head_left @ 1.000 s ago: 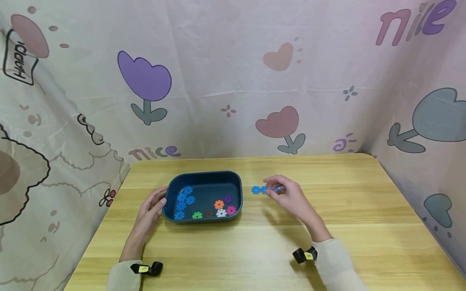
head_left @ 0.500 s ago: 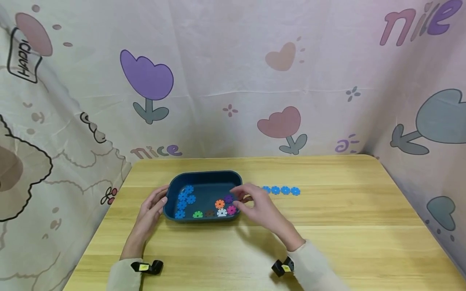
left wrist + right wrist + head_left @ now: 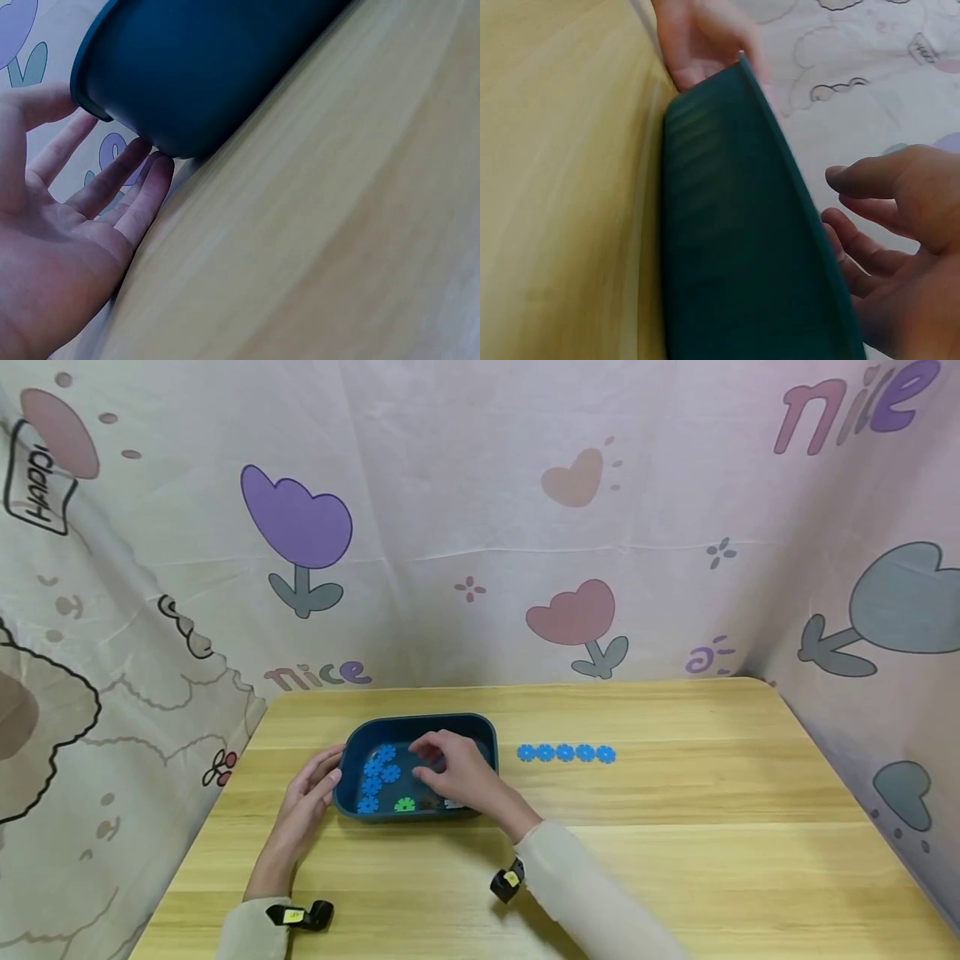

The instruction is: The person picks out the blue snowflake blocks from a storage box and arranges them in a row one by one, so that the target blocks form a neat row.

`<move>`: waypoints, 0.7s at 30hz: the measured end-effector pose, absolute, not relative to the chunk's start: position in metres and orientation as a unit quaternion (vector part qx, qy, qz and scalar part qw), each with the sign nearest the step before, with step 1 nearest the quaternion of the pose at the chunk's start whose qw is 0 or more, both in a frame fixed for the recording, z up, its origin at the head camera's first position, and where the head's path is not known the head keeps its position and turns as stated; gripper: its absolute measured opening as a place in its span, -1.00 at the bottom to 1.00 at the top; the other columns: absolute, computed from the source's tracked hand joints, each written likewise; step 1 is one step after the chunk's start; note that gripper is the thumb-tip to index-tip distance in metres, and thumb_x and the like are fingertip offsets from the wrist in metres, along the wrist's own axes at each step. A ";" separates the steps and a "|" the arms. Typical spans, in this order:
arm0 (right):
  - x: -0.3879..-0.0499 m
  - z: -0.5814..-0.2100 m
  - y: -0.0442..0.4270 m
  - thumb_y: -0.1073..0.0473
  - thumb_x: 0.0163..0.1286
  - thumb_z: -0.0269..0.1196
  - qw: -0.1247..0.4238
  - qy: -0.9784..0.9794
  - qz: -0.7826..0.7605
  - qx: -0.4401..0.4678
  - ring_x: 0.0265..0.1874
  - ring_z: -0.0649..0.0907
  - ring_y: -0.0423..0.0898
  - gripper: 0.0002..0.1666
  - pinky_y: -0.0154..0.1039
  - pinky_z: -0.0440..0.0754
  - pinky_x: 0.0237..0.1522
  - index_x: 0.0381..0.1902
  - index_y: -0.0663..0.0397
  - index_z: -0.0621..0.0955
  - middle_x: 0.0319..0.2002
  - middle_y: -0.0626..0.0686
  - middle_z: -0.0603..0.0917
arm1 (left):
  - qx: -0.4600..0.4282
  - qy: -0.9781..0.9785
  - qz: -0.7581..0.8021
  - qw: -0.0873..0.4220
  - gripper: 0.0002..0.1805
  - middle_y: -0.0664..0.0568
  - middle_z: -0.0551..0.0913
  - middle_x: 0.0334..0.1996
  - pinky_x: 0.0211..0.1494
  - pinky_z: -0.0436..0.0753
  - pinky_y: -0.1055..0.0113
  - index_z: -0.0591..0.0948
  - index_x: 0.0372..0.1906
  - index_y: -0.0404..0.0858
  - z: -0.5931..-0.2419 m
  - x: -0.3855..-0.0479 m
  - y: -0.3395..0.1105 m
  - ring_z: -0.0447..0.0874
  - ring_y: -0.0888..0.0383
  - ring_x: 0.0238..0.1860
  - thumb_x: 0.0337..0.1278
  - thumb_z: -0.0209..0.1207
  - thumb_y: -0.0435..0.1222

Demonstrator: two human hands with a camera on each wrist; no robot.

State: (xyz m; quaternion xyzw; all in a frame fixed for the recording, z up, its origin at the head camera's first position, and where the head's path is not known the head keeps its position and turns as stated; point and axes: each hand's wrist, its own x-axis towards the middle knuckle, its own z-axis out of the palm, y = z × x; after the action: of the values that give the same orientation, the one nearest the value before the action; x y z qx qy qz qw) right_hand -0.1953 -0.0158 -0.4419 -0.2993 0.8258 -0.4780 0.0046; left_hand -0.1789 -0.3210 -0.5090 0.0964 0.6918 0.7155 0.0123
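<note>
A dark teal plastic box (image 3: 390, 732) stands on the table. My left hand (image 3: 303, 797) holds its left end, thumb at the rim and fingertips against the outer wall, as the left wrist view shows. Over the box hovers my right hand (image 3: 465, 770), thumb and fingers apart with nothing visible between them. Inside, at the left, lie several blue snowflake building discs (image 3: 372, 784). A green disc (image 3: 405, 805), a brown disc (image 3: 430, 802) and part of a white disc (image 3: 454, 804) show near the front wall. The right hand hides the other coloured discs.
Right of the box, a straight row of blue discs (image 3: 565, 752) lies on the wooden table (image 3: 712, 793). A patterned cloth (image 3: 450, 527) hangs behind the table and along both sides.
My right hand has left the blue row and moved left until it is over the inside of the box. The left hand stays at the box's left end.
</note>
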 end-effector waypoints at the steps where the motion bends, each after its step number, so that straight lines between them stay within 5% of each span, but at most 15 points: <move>1: -0.198 -0.442 -0.021 0.23 0.43 0.37 0.012 0.829 -0.474 -0.296 -0.09 0.66 -0.08 -0.70 -0.27 0.67 -0.05 0.09 0.05 0.67 -0.07 -0.01 0.67 | 0.097 0.691 0.716 0.011 -0.48 -0.05 0.39 0.40 0.22 0.56 0.41 0.23 0.54 -0.37 -0.509 -0.179 -0.321 0.46 0.21 0.31 0.65 -0.08 -0.32; 11: -0.219 -0.455 -0.064 0.28 0.41 0.38 0.079 0.854 -0.445 -0.257 -0.13 0.63 -0.11 -0.69 -0.40 0.60 -0.08 0.09 0.18 0.68 -0.04 0.12 0.68 | 0.096 0.691 0.716 0.010 -0.48 -0.01 0.42 0.39 0.23 0.55 0.42 0.23 0.54 -0.38 -0.510 -0.179 -0.321 0.47 0.22 0.31 0.65 -0.08 -0.33; 21: -0.228 -0.472 -0.084 0.19 0.38 0.42 0.084 0.898 -0.367 -0.229 -0.21 0.57 -0.18 -0.70 -0.32 0.61 -0.11 0.05 0.07 0.71 -0.11 -0.03 0.65 | 0.099 0.692 0.715 0.011 -0.48 -0.05 0.40 0.41 0.23 0.55 0.42 0.24 0.55 -0.36 -0.511 -0.179 -0.322 0.45 0.21 0.33 0.65 -0.08 -0.33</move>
State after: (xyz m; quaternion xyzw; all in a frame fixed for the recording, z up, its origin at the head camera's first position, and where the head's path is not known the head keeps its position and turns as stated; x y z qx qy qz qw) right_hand -0.2281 -0.0842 -0.4717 -0.2289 0.8976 -0.3672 0.0837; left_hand -0.1792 -0.3218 -0.5106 0.0991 0.6917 0.7152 0.0110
